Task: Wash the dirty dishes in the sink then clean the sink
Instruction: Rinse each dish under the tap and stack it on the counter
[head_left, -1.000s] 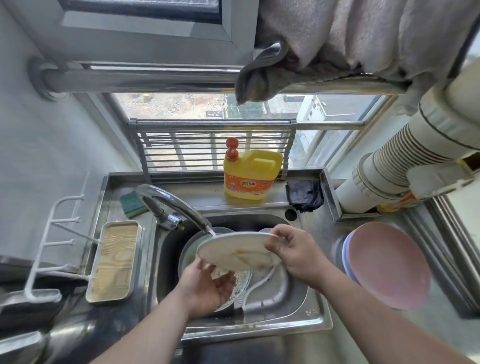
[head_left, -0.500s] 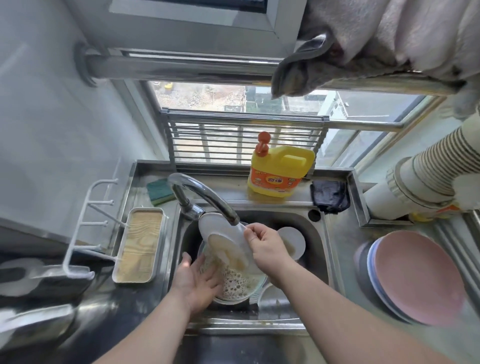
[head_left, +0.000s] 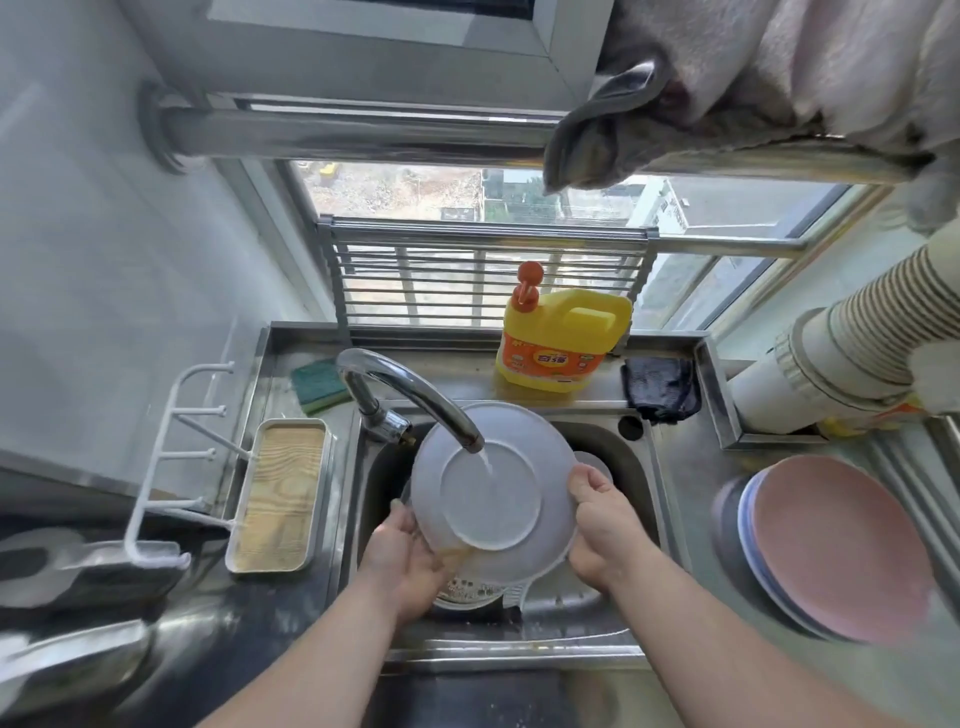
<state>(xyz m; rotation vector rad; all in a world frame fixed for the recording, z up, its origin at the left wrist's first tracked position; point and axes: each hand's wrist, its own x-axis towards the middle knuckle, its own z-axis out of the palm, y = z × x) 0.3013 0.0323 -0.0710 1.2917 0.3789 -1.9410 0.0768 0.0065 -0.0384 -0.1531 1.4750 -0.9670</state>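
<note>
A white plate (head_left: 493, 493) is held over the steel sink (head_left: 597, 631), its underside turned up toward me. Water runs from the curved faucet (head_left: 410, 395) onto the plate's back. My left hand (head_left: 402, 556) holds the plate's lower left rim, fingers under it. My right hand (head_left: 605, 525) grips the right rim, thumb on the back. Yellowish residue drips from the lower edge. Beneath the plate lie more dirty dishes (head_left: 467, 592), mostly hidden, and a small white dish (head_left: 592, 462) shows behind my right hand.
A yellow detergent jug (head_left: 561, 343) stands on the back ledge, with a green sponge (head_left: 317, 384) at its left and a dark cloth (head_left: 660, 387) at its right. Stacked pink and blue plates (head_left: 831, 545) sit right. A wooden-lined tray (head_left: 278, 493) and white rack (head_left: 176, 457) sit left.
The plate went from flat to tilted under the tap, then flipped so its underside faces up. My left hand moved up from the dishes below to the plate's rim.
</note>
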